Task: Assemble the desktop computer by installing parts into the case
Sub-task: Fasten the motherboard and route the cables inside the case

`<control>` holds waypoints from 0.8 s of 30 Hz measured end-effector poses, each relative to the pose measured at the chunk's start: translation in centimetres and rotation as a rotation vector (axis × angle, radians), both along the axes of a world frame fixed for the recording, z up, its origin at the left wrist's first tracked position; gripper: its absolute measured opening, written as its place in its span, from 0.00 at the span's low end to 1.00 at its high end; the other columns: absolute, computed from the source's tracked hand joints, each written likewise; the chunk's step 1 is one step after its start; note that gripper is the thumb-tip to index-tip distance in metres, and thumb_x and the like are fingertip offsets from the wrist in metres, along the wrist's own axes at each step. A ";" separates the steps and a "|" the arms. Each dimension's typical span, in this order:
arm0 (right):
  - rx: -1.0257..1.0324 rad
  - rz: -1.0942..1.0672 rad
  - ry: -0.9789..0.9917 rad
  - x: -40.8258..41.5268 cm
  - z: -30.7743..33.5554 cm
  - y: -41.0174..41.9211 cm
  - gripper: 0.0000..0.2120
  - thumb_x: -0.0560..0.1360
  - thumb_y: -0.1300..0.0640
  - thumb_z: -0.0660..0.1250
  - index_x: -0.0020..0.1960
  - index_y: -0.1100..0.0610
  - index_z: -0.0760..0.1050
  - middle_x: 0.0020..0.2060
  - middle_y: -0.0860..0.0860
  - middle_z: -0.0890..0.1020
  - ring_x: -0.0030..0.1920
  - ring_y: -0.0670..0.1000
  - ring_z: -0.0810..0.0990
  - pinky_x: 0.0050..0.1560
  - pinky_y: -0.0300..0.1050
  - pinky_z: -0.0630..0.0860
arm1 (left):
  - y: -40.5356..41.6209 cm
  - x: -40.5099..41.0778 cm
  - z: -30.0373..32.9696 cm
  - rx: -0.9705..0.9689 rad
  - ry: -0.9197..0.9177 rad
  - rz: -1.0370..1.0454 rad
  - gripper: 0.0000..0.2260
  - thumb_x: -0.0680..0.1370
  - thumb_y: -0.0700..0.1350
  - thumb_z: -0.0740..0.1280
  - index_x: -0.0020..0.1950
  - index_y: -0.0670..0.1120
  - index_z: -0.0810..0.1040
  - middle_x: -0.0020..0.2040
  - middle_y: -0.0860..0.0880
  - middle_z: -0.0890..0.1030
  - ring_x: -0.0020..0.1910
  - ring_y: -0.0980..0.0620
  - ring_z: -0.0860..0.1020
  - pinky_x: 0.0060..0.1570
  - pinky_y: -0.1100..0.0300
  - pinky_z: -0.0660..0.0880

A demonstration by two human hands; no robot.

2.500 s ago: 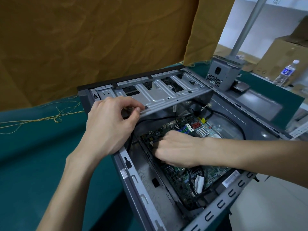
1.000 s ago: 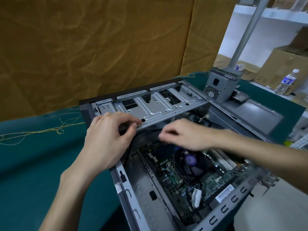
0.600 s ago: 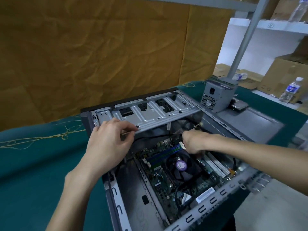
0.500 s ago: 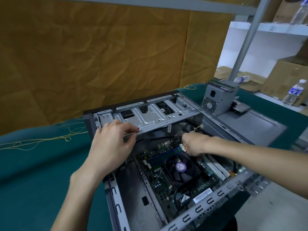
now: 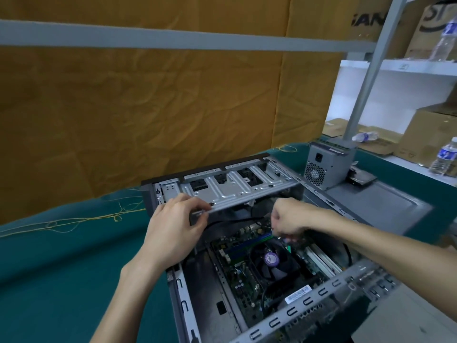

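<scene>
Left hand (image 5: 173, 231), frame centre: fingers curled over the near edge of the drive cage (image 5: 232, 188), thumb beneath, pinching the lip of the stamped, ribbed sheet metal. Right hand (image 5: 288, 216), just right of it: fingers curled tight above the motherboard (image 5: 243, 258), seemingly pinching something thin and dark; blur hides what it is. Hands near each other, not touching.

Computer case (image 5: 319, 300) lies on its side, open, filling the lower centre and right. Grey steel frame, near rail punched with U-shaped slots, white barcode sticker on it. Inside: dark green board crowded with small parts, blue memory slots, round black CPU fan (image 5: 270, 259) with purple hub label. Black cable (image 5: 230, 220) loops under the cage.

Green cloth-covered table (image 5: 61, 268), matte; frayed yellow threads (image 5: 74, 221) at left.

Upper right: boxy grey power supply (image 5: 326, 167) with honeycomb grille, standing on a flat grey side panel (image 5: 378, 206). Crumpled brown paper backdrop (image 5: 148, 107) fills the upper left. Clear plastic water bottle (image 5: 445, 157) at right edge, cardboard boxes behind.
</scene>
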State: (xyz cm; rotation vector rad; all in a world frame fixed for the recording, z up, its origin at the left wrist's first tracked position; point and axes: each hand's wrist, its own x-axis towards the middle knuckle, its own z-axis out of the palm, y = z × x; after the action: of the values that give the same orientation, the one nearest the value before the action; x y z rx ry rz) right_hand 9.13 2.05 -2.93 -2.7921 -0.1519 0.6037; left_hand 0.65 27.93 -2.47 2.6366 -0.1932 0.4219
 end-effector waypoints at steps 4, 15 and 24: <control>0.680 -0.155 0.133 -2.0 2.1 1.0 0.10 0.74 0.67 0.76 0.51 0.64 0.76 0.32 0.57 0.84 0.28 0.49 0.82 0.28 0.39 0.78 | -0.5 -0.2 0.6 -0.118 -0.036 -0.130 0.07 0.83 0.51 0.65 0.57 0.58 0.82 0.54 0.62 0.80 0.53 0.59 0.78 0.61 0.53 0.73; 1.342 -0.382 0.206 -3.3 2.4 3.4 0.05 0.77 0.67 0.72 0.51 0.68 0.83 0.43 0.61 0.87 0.37 0.52 0.86 0.36 0.40 0.82 | -3.9 -0.1 1.6 -0.557 0.014 -0.314 0.04 0.76 0.45 0.76 0.46 0.54 0.84 0.43 0.56 0.85 0.40 0.55 0.85 0.41 0.60 0.81; 0.997 0.268 -0.257 -3.2 2.3 3.6 0.07 0.81 0.61 0.68 0.50 0.55 0.85 0.44 0.57 0.85 0.47 0.48 0.82 0.53 0.40 0.77 | -3.3 0.4 1.2 -0.778 -0.083 -0.212 0.03 0.77 0.43 0.75 0.46 0.51 0.86 0.41 0.54 0.87 0.41 0.55 0.86 0.42 0.66 0.79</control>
State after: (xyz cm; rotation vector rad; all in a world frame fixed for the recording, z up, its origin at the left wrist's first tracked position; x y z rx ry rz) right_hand 5.98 5.66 -0.66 -1.8613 -0.6766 0.1290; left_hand 1.07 24.61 -1.25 1.8184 -0.2668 0.4252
